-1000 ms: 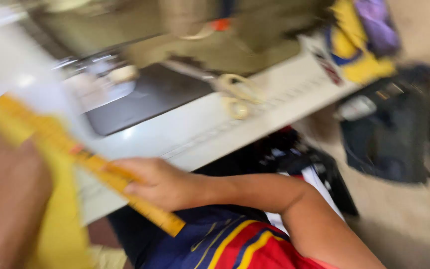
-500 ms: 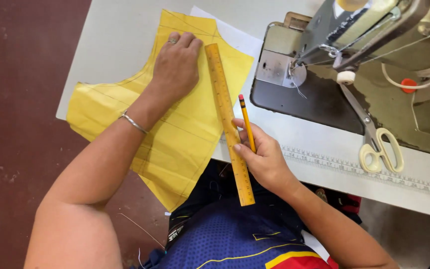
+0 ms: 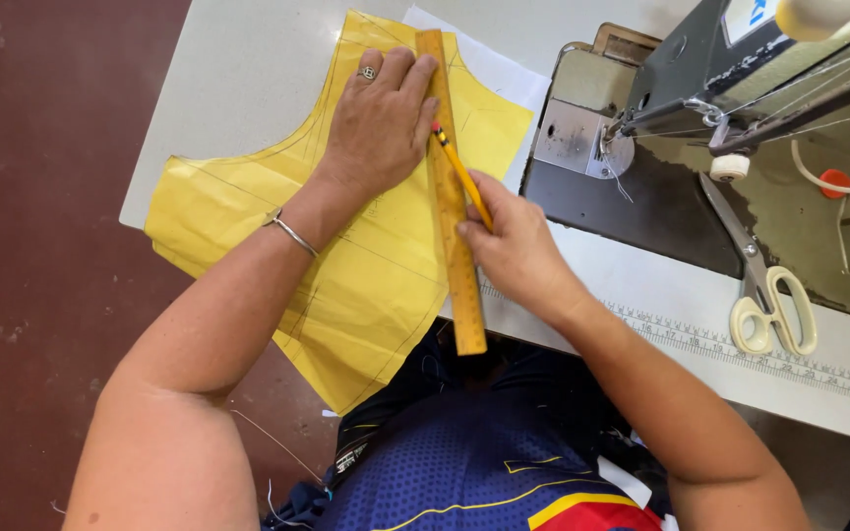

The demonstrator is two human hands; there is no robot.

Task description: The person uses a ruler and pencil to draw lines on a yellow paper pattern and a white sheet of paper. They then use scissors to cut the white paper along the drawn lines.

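A yellow paper pattern piece [image 3: 376, 285] lies on the white table [image 3: 238, 79], overhanging its near edge. A long wooden ruler [image 3: 453, 216] rests lengthwise on the pattern. My left hand [image 3: 378, 123], with a ring and a wrist bangle, presses flat on the pattern and the ruler's far end. My right hand [image 3: 516, 246] grips a yellow pencil [image 3: 462, 175], its tip touching the ruler's left edge near my left fingers.
A grey sewing machine [image 3: 730, 79] stands at the right on the table. Cream-handled scissors [image 3: 764, 285] lie beside it. A measuring tape strip [image 3: 740, 349] runs along the table's front edge. White paper [image 3: 489, 69] sits under the pattern. Dark red floor is on the left.
The view swung from the floor and machine to the table. My left hand slid onto the ruler's far end, and my right hand brought the pencil up along the ruler.
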